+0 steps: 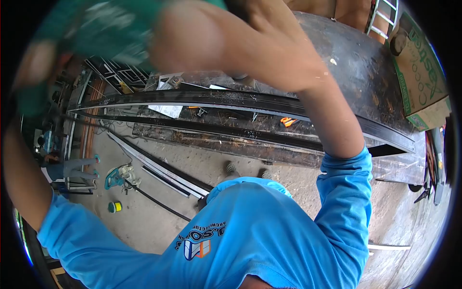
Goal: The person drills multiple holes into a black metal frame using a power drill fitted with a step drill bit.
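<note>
A green power tool [113, 29], blurred and very close, fills the upper left. My left hand [36, 65], smeared at the far left, is closed around its end. My right hand [202, 41] overlaps the other end in a fist-like grip. Most of its fingers are hidden, and a dark part of the tool shows behind the hand. Below my hands, long black metal profiles [207, 98] lie across a dark, worn workbench [356, 72]. Orange-handled scissors or pliers [288, 121] and small metal fittings [201, 111] rest among the profiles.
A cardboard carton [418, 72] stands at the bench's right end, with a ladder [382, 19] behind. On the concrete floor are a teal mitre saw [122, 177], a tub [114, 207], and more profiles [159, 166]. Another person's legs [77, 166] show at left.
</note>
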Motion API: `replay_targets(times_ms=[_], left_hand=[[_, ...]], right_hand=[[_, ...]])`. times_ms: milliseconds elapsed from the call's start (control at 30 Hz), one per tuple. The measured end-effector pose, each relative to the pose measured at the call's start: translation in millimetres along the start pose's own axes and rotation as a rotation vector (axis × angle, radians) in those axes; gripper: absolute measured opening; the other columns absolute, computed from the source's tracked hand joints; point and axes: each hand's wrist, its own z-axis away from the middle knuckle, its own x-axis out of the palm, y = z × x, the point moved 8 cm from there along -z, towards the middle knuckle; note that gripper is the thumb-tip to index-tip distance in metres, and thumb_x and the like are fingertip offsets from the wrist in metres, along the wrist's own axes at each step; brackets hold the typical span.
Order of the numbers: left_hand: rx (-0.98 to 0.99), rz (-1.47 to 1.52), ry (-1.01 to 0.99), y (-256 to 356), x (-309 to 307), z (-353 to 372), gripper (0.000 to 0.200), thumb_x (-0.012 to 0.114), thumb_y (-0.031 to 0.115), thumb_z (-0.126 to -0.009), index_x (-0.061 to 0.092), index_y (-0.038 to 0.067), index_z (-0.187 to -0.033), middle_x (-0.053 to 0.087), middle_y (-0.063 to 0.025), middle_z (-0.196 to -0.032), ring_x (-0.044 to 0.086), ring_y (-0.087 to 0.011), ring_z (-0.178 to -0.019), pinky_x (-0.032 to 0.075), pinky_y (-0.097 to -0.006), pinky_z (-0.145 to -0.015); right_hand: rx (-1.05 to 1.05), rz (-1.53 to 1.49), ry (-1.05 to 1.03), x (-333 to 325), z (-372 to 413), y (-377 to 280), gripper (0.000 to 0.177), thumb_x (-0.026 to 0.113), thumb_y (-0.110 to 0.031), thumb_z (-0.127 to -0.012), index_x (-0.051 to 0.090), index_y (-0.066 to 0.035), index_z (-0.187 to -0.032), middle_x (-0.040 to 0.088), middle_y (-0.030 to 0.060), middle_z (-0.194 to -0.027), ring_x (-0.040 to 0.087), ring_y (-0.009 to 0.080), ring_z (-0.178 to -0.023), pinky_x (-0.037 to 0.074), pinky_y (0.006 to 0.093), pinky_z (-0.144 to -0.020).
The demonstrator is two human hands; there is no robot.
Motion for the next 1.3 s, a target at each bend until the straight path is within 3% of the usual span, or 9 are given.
replay_targets(times_ms=[100, 367, 500, 800, 1000, 1300], left_hand=[[-0.138, 0.089, -0.148, -3, 21, -32, 0.109, 0.096, 0.043, -0.064, 0.046, -0.01, -0.146, 0.062, -0.0233, -0.13, 0.065, -0.0298, -0.111, 0.053, -0.039, -0.095], [-0.308, 0.245, -0.283, -11, 45, -51, 0.105, 0.094, 0.04, -0.067, 0.045, -0.01, -0.145, 0.064, -0.0237, -0.125, 0.067, -0.0292, -0.105, 0.056, -0.0388, -0.09], [-0.343, 0.294, -0.295, -14, 46, -50, 0.102, 0.093, 0.038, -0.069, 0.044, -0.01, -0.145, 0.064, -0.0238, -0.123, 0.068, -0.0289, -0.102, 0.057, -0.0388, -0.087], [-0.394, 0.363, -0.315, -17, 49, -50, 0.097, 0.091, 0.035, -0.073, 0.043, -0.01, -0.145, 0.065, -0.0242, -0.117, 0.07, -0.0282, -0.095, 0.06, -0.0386, -0.082], [-0.428, 0.398, -0.323, -15, 49, -51, 0.094, 0.089, 0.033, -0.076, 0.042, -0.009, -0.145, 0.066, -0.0245, -0.114, 0.072, -0.0278, -0.09, 0.063, -0.0385, -0.078], [-0.488, 0.456, -0.32, -18, 51, -50, 0.089, 0.087, 0.03, -0.08, 0.041, -0.009, -0.145, 0.067, -0.0249, -0.109, 0.074, -0.0271, -0.084, 0.066, -0.0384, -0.072]], right_hand=[[-0.098, 0.177, 0.09, -2, -11, 31, 0.092, 0.076, -0.059, -0.088, 0.046, 0.009, -0.143, 0.067, 0.0183, -0.118, 0.065, 0.023, -0.108, 0.056, 0.0368, -0.09], [-0.063, 0.225, 0.251, -21, -11, 71, 0.085, 0.069, -0.06, -0.094, 0.051, 0.006, -0.144, 0.066, 0.0137, -0.119, 0.061, 0.0174, -0.108, 0.05, 0.0333, -0.093], [0.003, 0.087, 0.289, -22, -14, 82, 0.088, 0.069, -0.063, -0.092, 0.05, 0.006, -0.144, 0.065, 0.0142, -0.122, 0.06, 0.0181, -0.111, 0.05, 0.0342, -0.094], [0.011, 0.147, 0.307, -31, -17, 85, 0.092, 0.068, -0.069, -0.09, 0.053, 0.006, -0.14, 0.065, 0.0156, -0.122, 0.061, 0.0203, -0.111, 0.05, 0.0358, -0.094], [-0.071, 0.196, 0.186, -41, -20, 88, 0.089, 0.064, -0.071, -0.092, 0.054, 0.005, -0.138, 0.065, 0.0153, -0.12, 0.062, 0.0197, -0.108, 0.051, 0.0349, -0.092], [-0.003, 0.061, 0.289, -34, -12, 92, 0.084, 0.057, -0.069, -0.097, 0.054, 0.003, -0.139, 0.065, 0.0137, -0.121, 0.063, 0.0185, -0.107, 0.051, 0.0334, -0.09]])
